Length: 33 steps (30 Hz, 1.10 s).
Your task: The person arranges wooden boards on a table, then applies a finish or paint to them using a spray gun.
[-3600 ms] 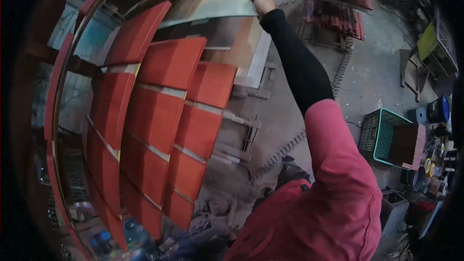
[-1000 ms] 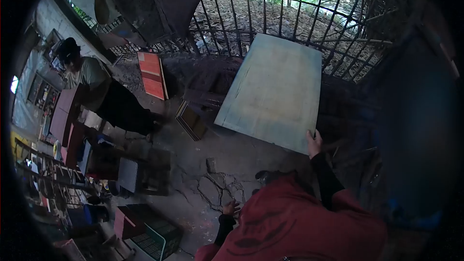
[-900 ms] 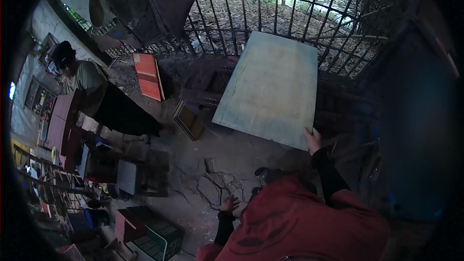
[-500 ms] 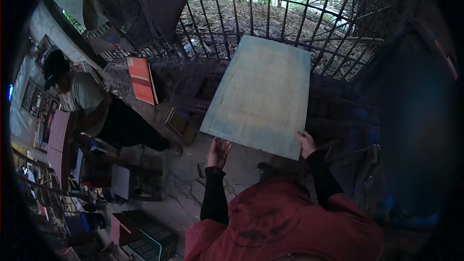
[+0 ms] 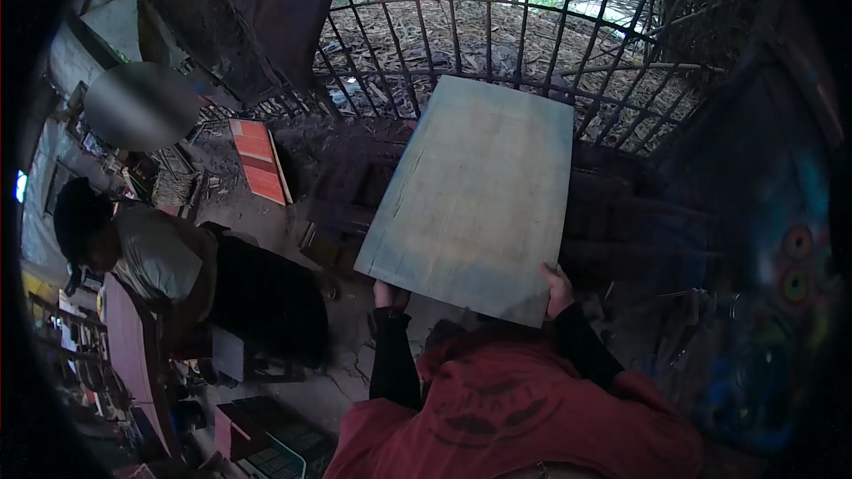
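A large pale wooden board, bluish along its edges and with a crack down its left side, is held out in front of my body. My right hand grips its right edge near the lower corner, thumb on the top face. At the near left corner, my left hand is tucked against the underside, with its fingers mostly hidden beneath the board.
To the left a co-worker bends over a long reddish panel. Red-orange boards lean near the wall. A barred metal fence stands ahead. A dark green crate sits at lower left.
My left hand has gone from open fingers below the board's near edge to underneath it. The board sits slightly lower in view. The co-worker appears lower and bends further over the reddish panel.
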{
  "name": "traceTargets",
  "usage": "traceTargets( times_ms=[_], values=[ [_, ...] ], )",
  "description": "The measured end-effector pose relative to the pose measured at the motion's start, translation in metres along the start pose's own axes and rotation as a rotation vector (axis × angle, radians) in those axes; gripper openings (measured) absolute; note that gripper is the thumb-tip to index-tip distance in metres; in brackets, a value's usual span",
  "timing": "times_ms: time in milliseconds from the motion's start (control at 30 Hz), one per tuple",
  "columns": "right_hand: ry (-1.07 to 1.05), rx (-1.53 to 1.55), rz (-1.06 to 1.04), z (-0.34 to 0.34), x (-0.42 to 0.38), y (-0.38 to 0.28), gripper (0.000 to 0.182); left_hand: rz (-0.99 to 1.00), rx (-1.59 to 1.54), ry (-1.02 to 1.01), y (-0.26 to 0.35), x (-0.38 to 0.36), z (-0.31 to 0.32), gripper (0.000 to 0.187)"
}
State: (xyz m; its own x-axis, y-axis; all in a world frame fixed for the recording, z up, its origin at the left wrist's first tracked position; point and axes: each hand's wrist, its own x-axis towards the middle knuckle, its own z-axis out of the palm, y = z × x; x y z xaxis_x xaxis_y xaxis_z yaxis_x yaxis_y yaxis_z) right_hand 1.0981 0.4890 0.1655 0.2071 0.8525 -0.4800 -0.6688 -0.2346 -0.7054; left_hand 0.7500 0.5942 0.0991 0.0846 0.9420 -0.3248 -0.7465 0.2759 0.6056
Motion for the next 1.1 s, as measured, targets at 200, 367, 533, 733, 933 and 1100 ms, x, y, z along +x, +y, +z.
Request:
traceTargets(
  times_ms=[200,367,533,733,933,1100],
  values=[
    [-0.083,0.009,0.008,0.008,0.012,-0.008,0.036,-0.018,-0.303,-0.024,0.033,-0.028,0.081,0.042],
    [-0.115,0.048,0.066,-0.002,0.024,-0.015,0.036,0.027,-0.002,0.012,0.030,-0.033,0.079,0.068],
    [-0.170,-0.399,-0.147,-0.029,0.041,-0.017,0.033,-0.002,-0.172,0.033,0.017,-0.044,0.089,0.079],
    [-0.175,-0.353,-0.065,-0.047,0.052,-0.020,0.037,-0.156,-0.132,0.060,0.012,-0.054,0.088,0.087],
    [-0.147,-0.430,-0.023,-0.051,0.048,-0.030,0.048,-0.120,-0.199,0.157,-0.001,-0.058,0.091,0.067],
    [-0.254,-0.546,0.073,-0.078,0.057,-0.039,0.044,-0.089,-0.228,0.171,-0.010,-0.064,0.094,0.063]
  ],
)
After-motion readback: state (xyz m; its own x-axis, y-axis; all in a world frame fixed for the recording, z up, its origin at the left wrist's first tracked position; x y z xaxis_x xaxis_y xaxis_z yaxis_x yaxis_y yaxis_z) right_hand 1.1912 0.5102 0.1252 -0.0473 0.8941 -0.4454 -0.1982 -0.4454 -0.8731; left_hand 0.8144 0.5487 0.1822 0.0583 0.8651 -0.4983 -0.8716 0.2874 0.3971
